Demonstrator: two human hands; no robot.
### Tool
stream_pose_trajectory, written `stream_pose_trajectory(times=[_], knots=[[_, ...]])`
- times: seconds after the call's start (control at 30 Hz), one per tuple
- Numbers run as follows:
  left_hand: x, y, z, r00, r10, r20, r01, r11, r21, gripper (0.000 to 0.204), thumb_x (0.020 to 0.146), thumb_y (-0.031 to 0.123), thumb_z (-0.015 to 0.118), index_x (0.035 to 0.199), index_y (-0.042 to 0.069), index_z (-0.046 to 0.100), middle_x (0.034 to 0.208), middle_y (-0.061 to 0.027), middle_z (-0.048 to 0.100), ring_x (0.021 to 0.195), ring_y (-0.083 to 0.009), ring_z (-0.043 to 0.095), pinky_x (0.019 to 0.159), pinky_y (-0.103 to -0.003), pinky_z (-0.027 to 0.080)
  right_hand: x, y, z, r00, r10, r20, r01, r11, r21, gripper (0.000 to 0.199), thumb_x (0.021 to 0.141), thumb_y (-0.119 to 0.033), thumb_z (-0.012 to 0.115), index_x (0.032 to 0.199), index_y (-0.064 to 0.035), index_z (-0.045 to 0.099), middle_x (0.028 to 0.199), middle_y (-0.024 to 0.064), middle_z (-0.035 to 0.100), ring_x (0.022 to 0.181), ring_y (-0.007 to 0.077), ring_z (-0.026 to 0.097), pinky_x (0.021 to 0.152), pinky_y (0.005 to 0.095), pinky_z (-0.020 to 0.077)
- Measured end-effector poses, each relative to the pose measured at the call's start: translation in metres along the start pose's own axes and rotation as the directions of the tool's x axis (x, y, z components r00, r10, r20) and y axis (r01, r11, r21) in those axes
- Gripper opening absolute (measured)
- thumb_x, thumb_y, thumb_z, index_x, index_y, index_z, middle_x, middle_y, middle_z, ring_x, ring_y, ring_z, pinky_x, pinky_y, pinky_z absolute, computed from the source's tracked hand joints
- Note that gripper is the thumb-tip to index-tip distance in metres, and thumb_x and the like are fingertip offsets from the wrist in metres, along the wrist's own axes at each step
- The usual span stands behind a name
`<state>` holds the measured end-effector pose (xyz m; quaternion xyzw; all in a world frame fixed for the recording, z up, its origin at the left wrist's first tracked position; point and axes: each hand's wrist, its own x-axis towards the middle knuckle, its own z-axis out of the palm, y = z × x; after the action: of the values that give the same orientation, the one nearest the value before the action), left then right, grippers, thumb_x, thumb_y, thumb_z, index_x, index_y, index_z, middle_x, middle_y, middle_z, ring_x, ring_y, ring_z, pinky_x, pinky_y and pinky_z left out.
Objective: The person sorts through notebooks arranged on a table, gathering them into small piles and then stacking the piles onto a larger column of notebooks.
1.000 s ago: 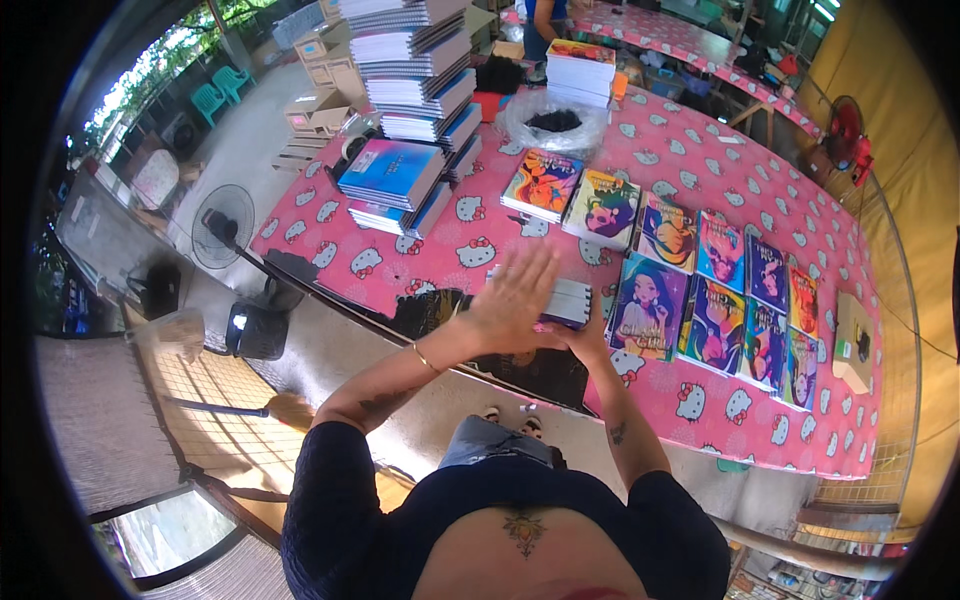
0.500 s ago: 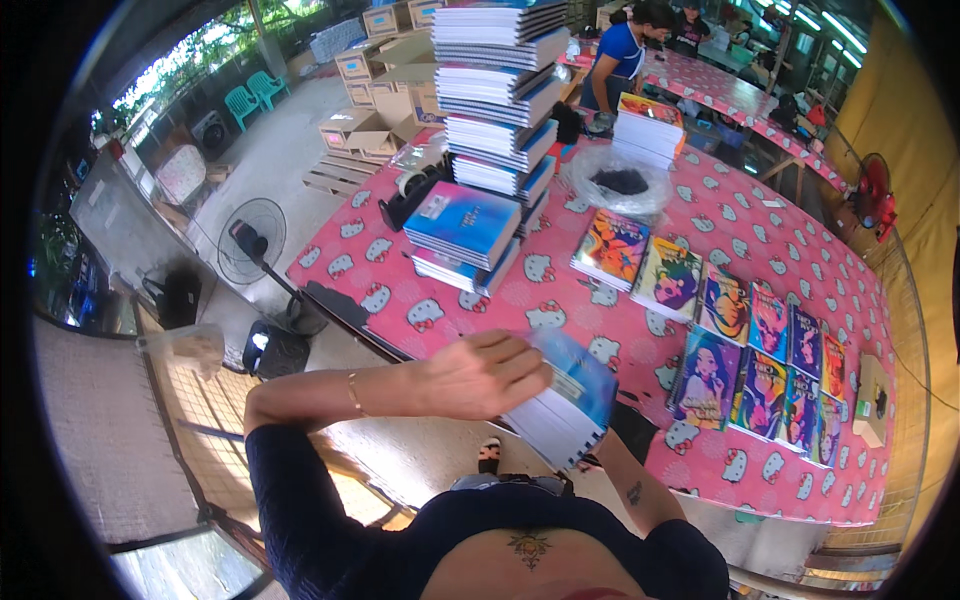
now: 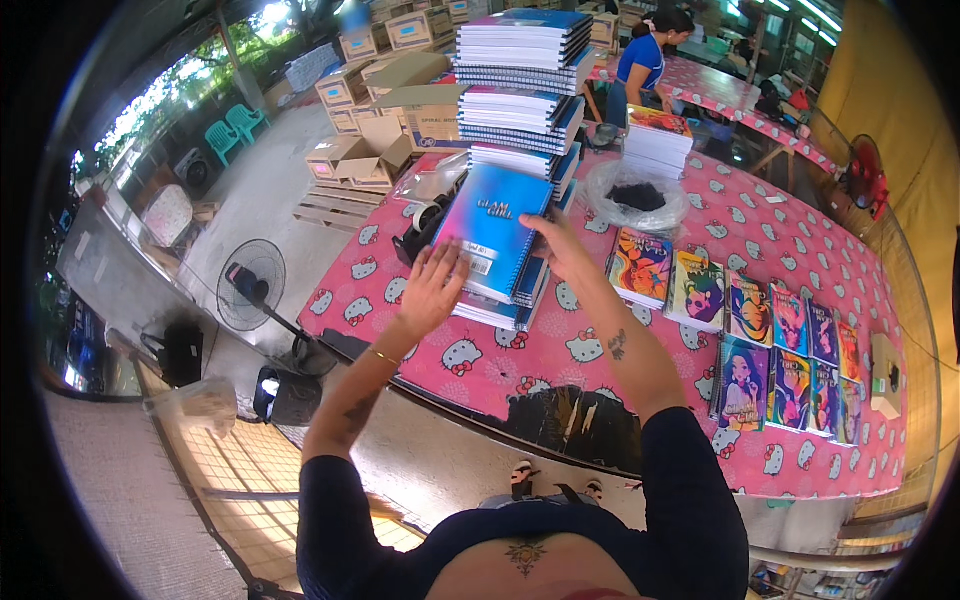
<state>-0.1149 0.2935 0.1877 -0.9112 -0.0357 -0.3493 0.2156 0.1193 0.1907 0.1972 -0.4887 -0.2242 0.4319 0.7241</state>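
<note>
A blue spiral notebook lies face up on the low front pile, its black coil along the right side. My left hand rests at its lower left corner, fingers stretched and apart on the cover and edge. At the coil side my right hand grips the notebook, thumb on the cover and the other fingers mostly hidden beneath. More notebooks show under it, slightly askew. Right behind rises a tall stack of spiral notebooks, its layers turned in alternating directions.
On the pink patterned table sit a tape dispenser, a plastic-wrapped roll, a notebook stack and rows of colourful notebooks. Cartons and a standing fan are left. A person in blue stands beyond.
Both hands moved forward from near my body to the low pile, bringing the notebook bundle there. My left hand went from the bundle's pages to its lower left corner.
</note>
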Motion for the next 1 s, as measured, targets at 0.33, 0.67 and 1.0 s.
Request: stream_pose_trajectory(times=[0.33, 0.67, 1.0], knots=[[-0.009, 0.007, 0.032, 0.968, -0.152, 0.202, 0.194, 0.959, -0.206, 0.052, 0.066, 0.007, 0.067, 0.116, 0.006, 0.053, 0.131, -0.0153, 0.051, 0.124, -0.0320, 0.047, 0.104, -0.048, 0.035, -0.019, -0.024, -0.044, 0.991, -0.096, -0.090, 0.069, 0.962, -0.263, 0.047, 0.082, -0.039, 0.074, 0.108, -0.0020, 0.064, 0.104, 0.0106, 0.063, 0.093, 0.0197, 0.062, 0.077, 0.0380, 0.0532], [0.104, 0.247, -0.010, 0.962, -0.251, 0.103, 0.249, 0.662, -0.707, 0.063, 0.076, 0.009, 0.074, 0.132, 0.002, 0.047, 0.135, -0.0198, 0.047, 0.122, -0.0350, 0.047, 0.099, -0.043, 0.040, -0.321, -0.014, -0.422, 0.580, -0.706, -0.406, -0.209, 0.353, -0.912, 0.036, 0.081, -0.024, 0.070, 0.110, -0.0038, 0.064, 0.117, 0.0251, 0.057, 0.123, 0.0424, 0.043, 0.101, 0.0489, 0.0374], [0.263, 0.781, 0.041, 0.914, 0.406, -0.024, -0.248, 0.509, -0.824, 0.079, 0.081, 0.029, 0.069, 0.145, 0.004, 0.030, 0.150, -0.0229, 0.024, 0.141, -0.0383, 0.023, 0.110, -0.057, 0.024, -0.588, -0.090, -0.757, 0.034, -0.692, -0.721, -0.845, 0.365, -0.390, 0.051, 0.086, -0.023, 0.059, 0.134, -0.0100, 0.047, 0.141, 0.0261, 0.041, 0.132, 0.0405, 0.039, 0.108, 0.0462, 0.0336]])
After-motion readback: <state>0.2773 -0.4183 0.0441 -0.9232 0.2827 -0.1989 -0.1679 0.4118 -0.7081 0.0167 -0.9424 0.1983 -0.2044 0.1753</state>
